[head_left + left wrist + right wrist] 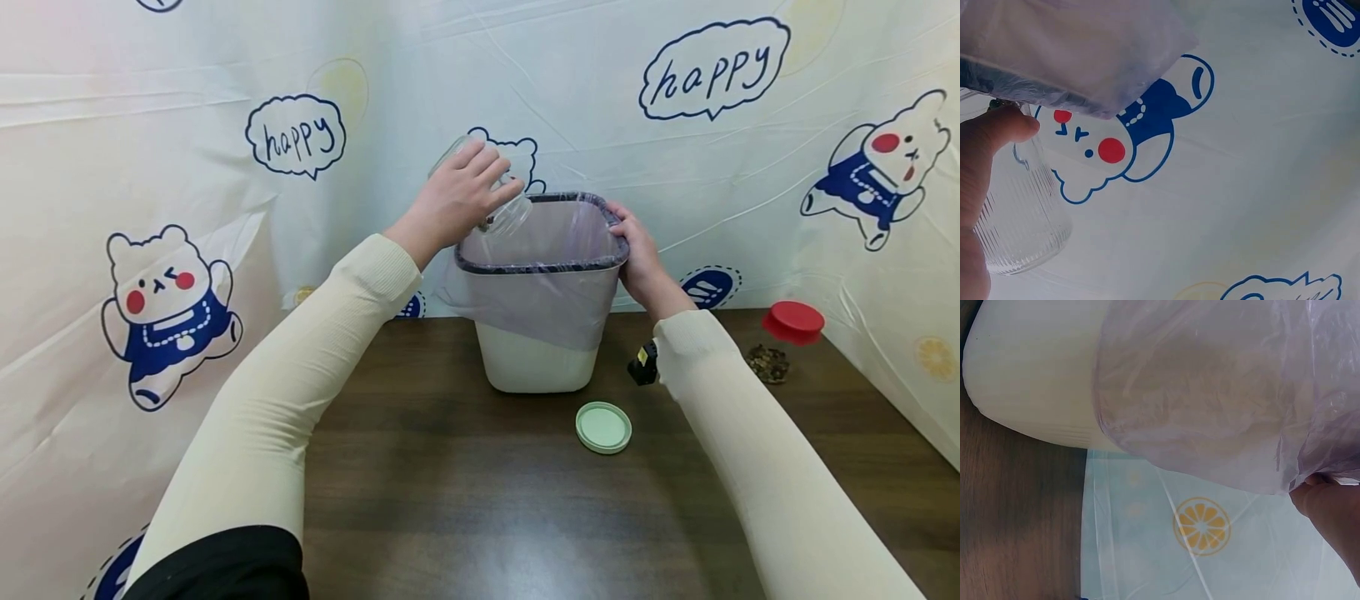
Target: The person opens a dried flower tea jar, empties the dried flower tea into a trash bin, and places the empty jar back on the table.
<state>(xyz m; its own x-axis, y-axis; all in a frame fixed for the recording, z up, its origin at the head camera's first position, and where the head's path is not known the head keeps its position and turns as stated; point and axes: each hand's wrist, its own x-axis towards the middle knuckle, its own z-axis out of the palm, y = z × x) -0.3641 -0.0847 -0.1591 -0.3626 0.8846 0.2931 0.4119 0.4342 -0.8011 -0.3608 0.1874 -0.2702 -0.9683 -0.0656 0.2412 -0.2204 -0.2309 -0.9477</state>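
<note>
My left hand grips a clear ribbed glass jar, tilted with its mouth over the left rim of a pale trash can. A few dark bits show near the jar's mouth; in the left wrist view the thumb lies along the glass. A translucent purple bag lines the can and folds down over its outside. On the can's right side, my right hand holds the rim through the bag. The right wrist view shows its thumb against the bag; the other fingers are mostly hidden.
A pale green round lid lies in front of the can. To the right stands a jar with a red lid and dark dried contents. A small black object sits beside the right sleeve. Printed cloth hangs behind the brown table.
</note>
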